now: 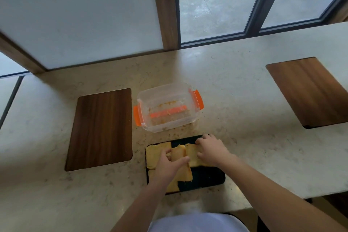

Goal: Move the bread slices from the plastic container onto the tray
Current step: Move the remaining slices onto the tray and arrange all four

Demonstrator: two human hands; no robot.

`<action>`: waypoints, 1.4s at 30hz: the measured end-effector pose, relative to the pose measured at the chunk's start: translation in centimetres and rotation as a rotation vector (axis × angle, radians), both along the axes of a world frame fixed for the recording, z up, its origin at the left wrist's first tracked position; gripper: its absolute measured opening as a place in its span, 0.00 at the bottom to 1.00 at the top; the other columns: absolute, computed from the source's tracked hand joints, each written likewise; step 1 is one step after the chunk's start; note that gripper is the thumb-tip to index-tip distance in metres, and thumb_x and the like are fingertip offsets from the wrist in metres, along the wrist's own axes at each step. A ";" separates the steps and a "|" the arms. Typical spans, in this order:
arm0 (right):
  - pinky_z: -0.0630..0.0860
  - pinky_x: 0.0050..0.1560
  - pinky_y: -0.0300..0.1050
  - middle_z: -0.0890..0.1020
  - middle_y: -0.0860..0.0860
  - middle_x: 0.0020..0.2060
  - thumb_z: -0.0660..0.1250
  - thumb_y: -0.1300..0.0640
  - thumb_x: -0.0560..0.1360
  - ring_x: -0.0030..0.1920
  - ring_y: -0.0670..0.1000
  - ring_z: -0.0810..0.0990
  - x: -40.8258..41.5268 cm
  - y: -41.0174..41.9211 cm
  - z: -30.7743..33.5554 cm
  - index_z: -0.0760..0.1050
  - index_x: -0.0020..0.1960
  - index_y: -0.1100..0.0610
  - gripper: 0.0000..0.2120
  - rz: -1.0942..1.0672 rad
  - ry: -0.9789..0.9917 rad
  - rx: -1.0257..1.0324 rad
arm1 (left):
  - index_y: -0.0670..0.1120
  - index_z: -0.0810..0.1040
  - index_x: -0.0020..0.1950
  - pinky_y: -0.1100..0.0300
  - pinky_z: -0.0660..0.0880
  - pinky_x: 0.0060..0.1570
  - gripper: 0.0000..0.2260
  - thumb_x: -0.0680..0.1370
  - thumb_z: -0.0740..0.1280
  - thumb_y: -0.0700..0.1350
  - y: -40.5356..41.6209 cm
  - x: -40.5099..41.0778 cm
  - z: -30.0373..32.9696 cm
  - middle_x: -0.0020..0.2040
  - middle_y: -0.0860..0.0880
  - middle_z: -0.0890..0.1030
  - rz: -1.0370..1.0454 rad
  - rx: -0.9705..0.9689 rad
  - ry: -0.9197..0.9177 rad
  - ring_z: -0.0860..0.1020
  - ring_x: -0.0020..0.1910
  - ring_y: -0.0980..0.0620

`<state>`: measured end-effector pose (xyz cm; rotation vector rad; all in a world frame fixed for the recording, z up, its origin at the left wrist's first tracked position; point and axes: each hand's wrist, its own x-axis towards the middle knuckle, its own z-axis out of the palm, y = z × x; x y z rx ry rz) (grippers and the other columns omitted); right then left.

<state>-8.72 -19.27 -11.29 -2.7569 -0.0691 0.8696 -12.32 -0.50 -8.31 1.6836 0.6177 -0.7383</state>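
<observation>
Head view looks down on a long speckled beige stone counter [235, 81] below frosted panels and a dark-framed window [216, 5]. Two dark wooden inlay boards [101, 128] sit in it. A clear plastic container with orange clips [167, 107] holds only crumbs. Just nearer lies a black rectangular tray [207, 177] carrying yellow bread slices [156, 153]. Left hand [169, 165] pinches the middle slice; right hand [211, 151] presses flat, fingers spread, hiding another slice.
</observation>
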 end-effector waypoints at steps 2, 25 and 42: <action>0.69 0.68 0.56 0.70 0.52 0.71 0.66 0.45 0.76 0.72 0.56 0.66 -1.7 -0.1 -0.4 0.66 0.76 0.50 0.29 -0.011 -0.068 -0.007 | 0.51 0.64 0.74 0.58 0.73 0.40 0.37 0.71 0.79 0.54 -0.1 0.0 -0.1 0.56 0.52 0.76 0.008 0.013 0.007 0.76 0.50 0.55; 0.65 0.68 0.58 0.65 0.56 0.75 0.65 0.57 0.75 0.73 0.60 0.63 -3.3 -0.4 -2.1 0.66 0.74 0.52 0.28 0.064 -0.205 -0.151 | 0.53 0.61 0.76 0.42 0.73 0.65 0.50 0.60 0.79 0.65 -0.5 1.4 -0.6 0.70 0.47 0.71 0.040 0.027 0.085 0.73 0.66 0.44; 0.84 0.49 0.50 0.85 0.48 0.44 0.72 0.59 0.76 0.45 0.47 0.84 -9.1 -1.1 0.8 0.80 0.51 0.53 0.05 -0.777 -0.083 0.712 | 0.54 0.69 0.70 0.44 0.79 0.59 0.30 0.73 0.72 0.64 -3.9 1.2 0.0 0.66 0.46 0.73 0.039 -0.148 0.280 0.78 0.59 0.39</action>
